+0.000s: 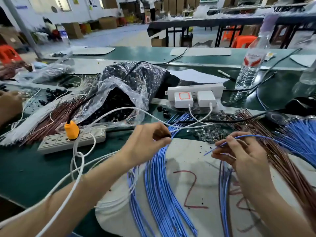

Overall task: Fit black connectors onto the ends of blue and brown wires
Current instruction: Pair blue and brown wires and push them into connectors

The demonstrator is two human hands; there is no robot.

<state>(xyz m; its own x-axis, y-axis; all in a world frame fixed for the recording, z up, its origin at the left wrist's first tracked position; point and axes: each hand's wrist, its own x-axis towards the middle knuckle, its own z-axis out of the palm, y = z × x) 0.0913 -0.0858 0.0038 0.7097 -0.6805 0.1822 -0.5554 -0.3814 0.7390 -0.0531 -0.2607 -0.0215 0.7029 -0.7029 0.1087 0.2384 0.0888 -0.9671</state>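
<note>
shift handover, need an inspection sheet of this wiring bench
surface: dark green bench top, pale grey mat with red marks
job's things: blue wire bundle on mat, brown wire bundle at right; clear plastic bag of black connectors behind
clutter: clear plastic water bottle, white paper sheet
grippers: left hand pinches small black connector; right hand pinches single blue wire
cables: white charger cables cross bench; yellow plug in white power strip
surroundings: cardboard boxes, orange stools

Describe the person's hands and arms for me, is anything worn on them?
Nothing is worn. The left hand and right hand have no gloves, and no rings show. The left forearm and right forearm are uncovered, with no sleeve, watch or bracelet in view down to the picture's lower edge.
</note>
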